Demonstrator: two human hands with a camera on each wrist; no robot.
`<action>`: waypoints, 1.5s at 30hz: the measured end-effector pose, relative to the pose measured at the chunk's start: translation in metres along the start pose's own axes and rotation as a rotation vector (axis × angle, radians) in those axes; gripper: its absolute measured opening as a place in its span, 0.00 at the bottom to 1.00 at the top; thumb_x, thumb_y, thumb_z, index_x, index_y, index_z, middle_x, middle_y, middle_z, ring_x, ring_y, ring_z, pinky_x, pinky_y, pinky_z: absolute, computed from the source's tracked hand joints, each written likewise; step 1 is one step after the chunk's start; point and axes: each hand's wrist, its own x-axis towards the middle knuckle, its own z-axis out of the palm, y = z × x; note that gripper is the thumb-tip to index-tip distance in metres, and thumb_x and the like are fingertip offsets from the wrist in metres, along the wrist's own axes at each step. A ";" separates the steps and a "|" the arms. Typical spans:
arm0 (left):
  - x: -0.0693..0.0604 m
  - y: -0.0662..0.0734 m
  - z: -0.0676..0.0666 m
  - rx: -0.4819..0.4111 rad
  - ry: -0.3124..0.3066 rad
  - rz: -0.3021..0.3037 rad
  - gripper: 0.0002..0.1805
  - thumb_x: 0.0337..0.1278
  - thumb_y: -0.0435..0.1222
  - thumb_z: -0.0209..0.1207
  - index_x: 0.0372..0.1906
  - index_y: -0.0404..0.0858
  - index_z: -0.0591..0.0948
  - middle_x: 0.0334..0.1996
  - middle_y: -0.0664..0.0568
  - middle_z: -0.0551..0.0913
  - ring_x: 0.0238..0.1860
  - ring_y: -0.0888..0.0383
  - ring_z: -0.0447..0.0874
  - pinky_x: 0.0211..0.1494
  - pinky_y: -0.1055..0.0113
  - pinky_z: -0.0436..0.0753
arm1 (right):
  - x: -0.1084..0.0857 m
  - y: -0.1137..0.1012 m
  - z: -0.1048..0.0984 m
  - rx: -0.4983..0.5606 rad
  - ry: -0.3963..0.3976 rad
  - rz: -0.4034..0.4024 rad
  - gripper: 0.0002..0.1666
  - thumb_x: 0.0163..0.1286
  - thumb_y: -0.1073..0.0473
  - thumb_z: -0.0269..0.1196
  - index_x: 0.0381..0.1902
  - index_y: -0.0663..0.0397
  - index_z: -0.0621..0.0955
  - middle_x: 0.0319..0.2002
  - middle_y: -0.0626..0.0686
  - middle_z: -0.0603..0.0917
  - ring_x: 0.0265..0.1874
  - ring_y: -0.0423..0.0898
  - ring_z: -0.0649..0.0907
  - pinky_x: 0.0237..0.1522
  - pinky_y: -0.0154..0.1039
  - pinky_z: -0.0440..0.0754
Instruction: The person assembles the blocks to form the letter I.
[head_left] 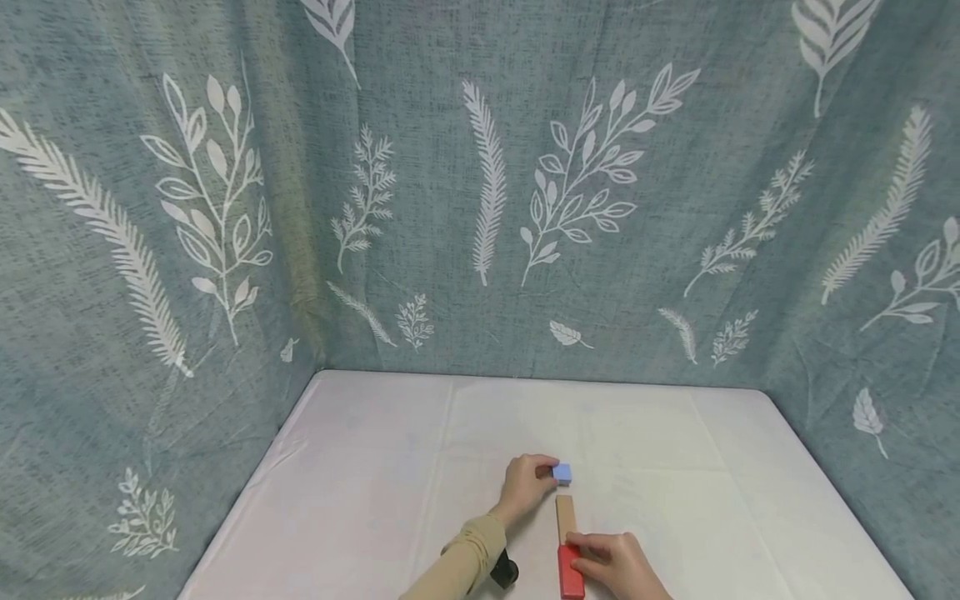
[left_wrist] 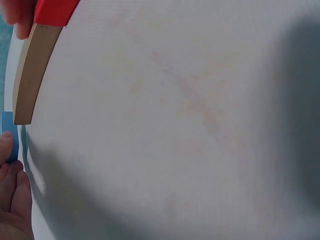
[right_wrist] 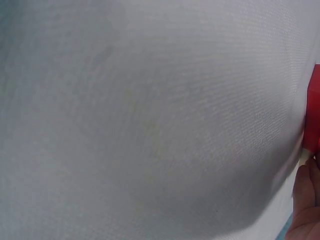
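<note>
Between its thumb and fingers, my left hand (head_left: 525,485) pinches a small blue block (head_left: 562,474) in the head view. Just nearer than that block lies a long plain wooden block (head_left: 566,517), a narrow gap apart from it. A red block (head_left: 572,575) adjoins the wooden block's near end, in line with it. My right hand (head_left: 621,562) grips the red block from the right, its fingertips near where the two meet. The left wrist view shows the wooden block (left_wrist: 33,75) running from red to blue; the right wrist view catches only the red block's edge (right_wrist: 313,110).
A white cloth (head_left: 360,467) covers the table. Green-blue curtains (head_left: 450,208) with white leaf prints stand behind it and along both sides. A black device (head_left: 505,572) sits under the left wrist.
</note>
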 end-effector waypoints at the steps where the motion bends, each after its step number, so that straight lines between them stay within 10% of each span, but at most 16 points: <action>1: 0.000 0.000 0.001 -0.001 0.001 0.001 0.14 0.45 0.23 0.65 0.41 0.28 0.84 0.39 0.40 0.87 0.43 0.48 0.87 0.46 0.61 0.86 | 0.000 0.000 0.000 0.003 -0.002 0.002 0.22 0.59 0.52 0.68 0.46 0.62 0.84 0.44 0.57 0.87 0.45 0.40 0.85 0.42 0.39 0.87; 45: 0.001 -0.011 0.004 -0.073 -0.023 -0.051 0.13 0.46 0.25 0.65 0.41 0.30 0.84 0.39 0.39 0.87 0.42 0.48 0.87 0.46 0.61 0.86 | 0.000 -0.001 0.000 -0.006 0.016 -0.001 0.21 0.58 0.54 0.68 0.45 0.64 0.84 0.43 0.58 0.87 0.44 0.38 0.85 0.42 0.37 0.87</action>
